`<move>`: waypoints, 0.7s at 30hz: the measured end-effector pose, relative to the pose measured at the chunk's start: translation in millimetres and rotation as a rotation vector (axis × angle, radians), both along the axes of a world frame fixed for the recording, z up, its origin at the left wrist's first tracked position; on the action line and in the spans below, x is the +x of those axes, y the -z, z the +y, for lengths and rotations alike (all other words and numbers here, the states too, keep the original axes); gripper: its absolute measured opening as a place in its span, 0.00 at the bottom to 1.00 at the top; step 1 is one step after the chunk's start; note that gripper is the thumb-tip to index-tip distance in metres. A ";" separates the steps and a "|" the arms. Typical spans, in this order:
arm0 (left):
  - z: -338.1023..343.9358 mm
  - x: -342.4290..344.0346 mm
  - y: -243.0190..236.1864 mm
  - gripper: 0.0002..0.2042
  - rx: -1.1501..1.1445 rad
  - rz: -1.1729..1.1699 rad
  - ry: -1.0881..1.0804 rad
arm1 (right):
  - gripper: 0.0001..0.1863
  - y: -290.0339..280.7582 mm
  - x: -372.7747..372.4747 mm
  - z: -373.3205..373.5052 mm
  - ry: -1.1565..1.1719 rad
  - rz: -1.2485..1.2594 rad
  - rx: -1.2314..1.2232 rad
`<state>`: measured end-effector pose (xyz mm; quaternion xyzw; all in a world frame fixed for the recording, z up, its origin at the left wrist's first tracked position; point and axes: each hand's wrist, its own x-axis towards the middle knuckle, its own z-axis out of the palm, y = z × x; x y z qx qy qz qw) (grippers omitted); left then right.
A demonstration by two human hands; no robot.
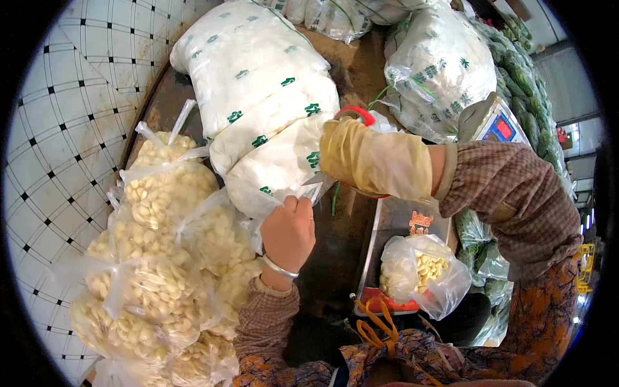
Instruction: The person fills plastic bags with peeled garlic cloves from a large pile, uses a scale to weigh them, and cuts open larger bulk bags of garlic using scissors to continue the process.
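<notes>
My bare left hand (288,232), with a silver bangle at the wrist, is closed on the plastic edge (311,192) of a large white bag with green print (258,161). My right hand (361,158), in a yellowish glove, grips red-handled scissors (364,116); their metal blade touches that bag just above my left hand. Below my right arm a steel weighing scale (373,238) carries a small clear bag of pale peeled pieces (422,271), apparently cloves.
Bags of pale pieces (148,284) are piled at left beside a tiled surface (71,155). More white bags (438,51) lie at the back on the dark tabletop (335,264). A display unit (496,122), long green vegetables (535,103) and a yellow rack (585,271) are at right.
</notes>
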<state>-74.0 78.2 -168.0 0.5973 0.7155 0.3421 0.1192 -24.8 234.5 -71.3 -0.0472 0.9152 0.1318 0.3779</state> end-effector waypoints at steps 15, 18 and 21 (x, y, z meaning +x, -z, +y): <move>-40.8 4.4 24.7 0.05 -0.006 0.049 0.076 | 0.06 53.3 39.0 -15.4 -0.101 0.440 0.331; -46.4 3.4 33.4 0.04 -0.017 0.035 0.054 | 0.13 76.1 34.5 -17.9 0.364 -0.084 0.121; -54.9 5.0 54.3 0.03 -0.084 -0.006 0.052 | 0.14 94.5 80.7 -13.7 0.441 -0.169 -0.070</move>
